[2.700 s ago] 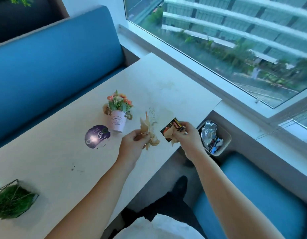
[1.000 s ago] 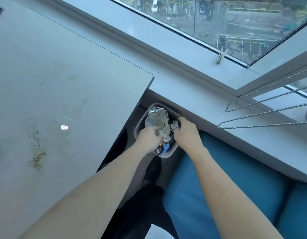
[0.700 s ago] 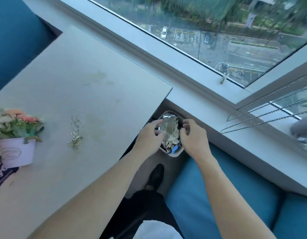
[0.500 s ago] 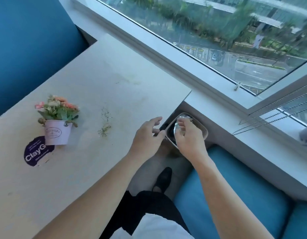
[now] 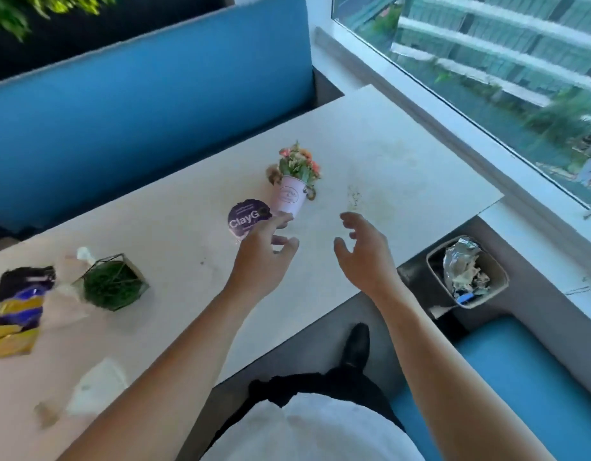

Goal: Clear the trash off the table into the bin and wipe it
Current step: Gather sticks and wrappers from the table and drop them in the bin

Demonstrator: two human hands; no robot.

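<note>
My left hand (image 5: 262, 257) and my right hand (image 5: 365, 251) hover over the white table (image 5: 370, 151), both empty with loosely spread fingers. The small bin (image 5: 496, 277) stands on the floor right of the table, holding crumpled foil (image 5: 460, 261) and paper scraps. A purple and gold snack wrapper (image 5: 16, 307) lies at the table's left end. White crumpled tissue (image 5: 98, 387) lies near the front left edge. Green crumbs and a faint stain (image 5: 355, 196) mark the table past my right hand.
A pink flower pot (image 5: 290, 194) stands mid-table beside a round purple sticker (image 5: 244, 217). A green plant in a wire holder (image 5: 112, 284) sits to the left. Blue benches (image 5: 137, 104) flank the table. A window sill (image 5: 533, 191) runs along the right.
Both hands dropped their scraps into the bin, then left it and rose back over the table, empty. The view swung left, bringing the wrapper and tissue into sight.
</note>
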